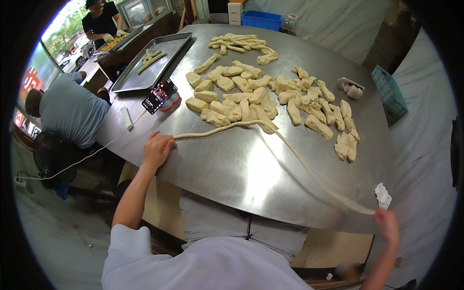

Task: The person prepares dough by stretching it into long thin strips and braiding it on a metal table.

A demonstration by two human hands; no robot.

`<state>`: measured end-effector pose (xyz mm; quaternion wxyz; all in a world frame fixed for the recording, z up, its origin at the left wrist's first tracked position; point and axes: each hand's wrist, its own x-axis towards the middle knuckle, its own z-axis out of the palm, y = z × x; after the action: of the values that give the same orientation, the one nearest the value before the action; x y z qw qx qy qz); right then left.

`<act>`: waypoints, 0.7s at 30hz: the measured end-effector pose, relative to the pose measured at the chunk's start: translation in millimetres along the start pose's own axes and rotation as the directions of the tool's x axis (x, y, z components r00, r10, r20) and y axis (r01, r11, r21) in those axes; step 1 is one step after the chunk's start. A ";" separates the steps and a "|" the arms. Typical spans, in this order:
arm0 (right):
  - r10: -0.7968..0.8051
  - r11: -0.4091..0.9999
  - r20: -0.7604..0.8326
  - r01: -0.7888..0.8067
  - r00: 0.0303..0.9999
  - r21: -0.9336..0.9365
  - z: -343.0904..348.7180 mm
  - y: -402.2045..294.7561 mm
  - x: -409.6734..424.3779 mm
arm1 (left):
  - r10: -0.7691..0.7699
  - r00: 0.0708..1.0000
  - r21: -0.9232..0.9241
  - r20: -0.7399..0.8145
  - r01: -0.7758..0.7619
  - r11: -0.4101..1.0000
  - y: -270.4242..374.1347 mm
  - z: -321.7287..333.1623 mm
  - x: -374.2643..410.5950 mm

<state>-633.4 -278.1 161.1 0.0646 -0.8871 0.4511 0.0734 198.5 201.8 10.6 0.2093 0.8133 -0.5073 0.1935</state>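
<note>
A long thin rope of dough [224,127] stretches between my two hands above the steel table [224,170]. My left hand [157,148] has its fingers closed around one end, low over the table's front left side. At the other end my right hand [385,223] grips the dough past the front right edge; that stretch is blurred. The rope's middle arches up and passes over the nearest of many dough pieces [224,84]. More chunks [318,121] lie heaped to the right. Behind them rests a pile of rolled dough strips [237,42].
At the back left stands a metal tray [125,80] with twisted dough [152,61]. A phone [159,96] and white cable [90,155] sit left. Crumpled tissue [382,195] lies front right. One person [72,105] bends at left; another [103,21] handles food behind.
</note>
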 end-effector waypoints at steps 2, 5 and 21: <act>-0.035 0.975 -0.049 0.045 0.998 0.217 -1.6 -41.1 3.7 | -0.313 0.949 0.055 0.047 0.310 0.949 6.9 7.9 -3.1; 0.246 0.929 -0.418 -0.090 0.875 0.359 -7.2 -42.2 35.9 | -0.181 0.983 0.132 -0.012 0.181 0.975 35.1 20.1 22.3; 0.023 0.974 0.030 -0.029 0.999 0.226 41.2 -43.7 -0.9 | -0.160 0.976 -0.030 0.150 0.166 0.986 25.4 5.4 -3.3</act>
<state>-601.5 -244.4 123.0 0.1707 -0.8668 0.4673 0.0344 174.7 191.3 8.0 0.2038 0.8596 -0.4568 0.1043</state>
